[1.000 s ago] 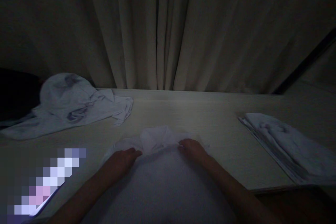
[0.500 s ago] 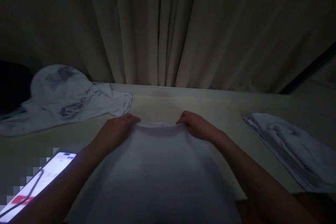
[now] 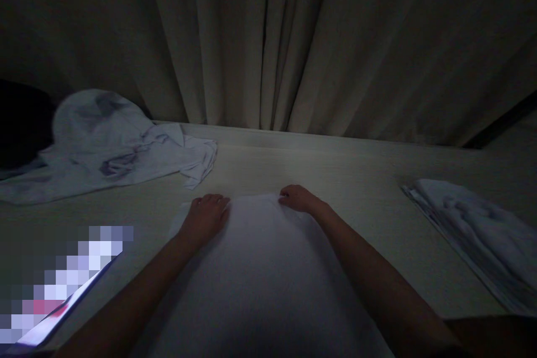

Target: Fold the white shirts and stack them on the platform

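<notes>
Since half a second ago, your left hand [image 3: 207, 217] has turned from gripping the far edge of the white cloth [image 3: 260, 268] to lying palm down over its far left side, and that edge, which was pulled straight between your hands, now sits looser. Your left fingers are close together and slightly bent, but you cannot tell from here whether they pinch any fabric. Your right hand [image 3: 298, 198] pinches the cloth's far right corner between thumb and finger. The cloth is in front of you, between your forearms, spreading from your hands down to the bottom of the view over the pale table [image 3: 335, 170]. To your left, a lit phone [image 3: 62, 296], partly blurred out, lies beside your forearm; beyond it is a crumpled white garment [image 3: 113, 145], next to a black bundle [image 3: 23, 126]. Well to your right rests a folded white pile [image 3: 474, 229]. A curtain [image 3: 230, 39] hangs behind the table.
</notes>
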